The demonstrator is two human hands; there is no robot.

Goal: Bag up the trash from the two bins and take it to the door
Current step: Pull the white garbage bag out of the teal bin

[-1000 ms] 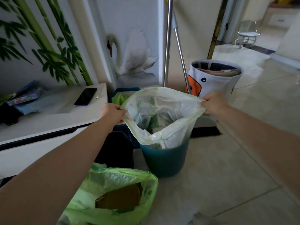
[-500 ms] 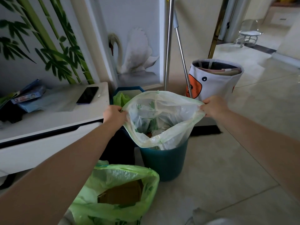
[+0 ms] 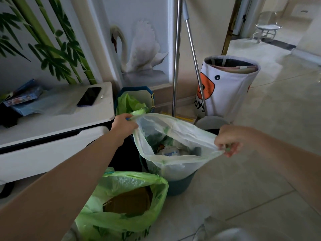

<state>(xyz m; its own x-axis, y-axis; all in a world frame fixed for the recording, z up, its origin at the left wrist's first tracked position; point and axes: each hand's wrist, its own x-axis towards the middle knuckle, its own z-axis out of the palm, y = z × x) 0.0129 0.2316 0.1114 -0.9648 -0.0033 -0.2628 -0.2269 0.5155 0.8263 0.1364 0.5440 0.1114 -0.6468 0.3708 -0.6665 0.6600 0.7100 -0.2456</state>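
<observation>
A pale translucent trash bag (image 3: 175,164) stands in a teal bin (image 3: 180,184) at the middle of the floor, its mouth pulled wide with trash showing inside. My left hand (image 3: 124,126) grips the bag's rim on the left. My right hand (image 3: 227,140) pinches the rim on the right, drawn out past the bin's edge. In front of the bin sits a green bag (image 3: 125,211), open at the top, with brown cardboard inside. Behind, a second blue bin (image 3: 135,92) holds a green liner.
A white low cabinet (image 3: 52,122) with a phone (image 3: 89,99) on it stands at the left. Two metal poles (image 3: 177,56) lean on the wall beside a white fabric toy basket (image 3: 229,87). Tiled floor stretches to the right toward a doorway.
My right hand has pulled its side of the bag rim outward and toward me, stretching the mouth wider. The left hand keeps its hold. The view has tilted slightly down.
</observation>
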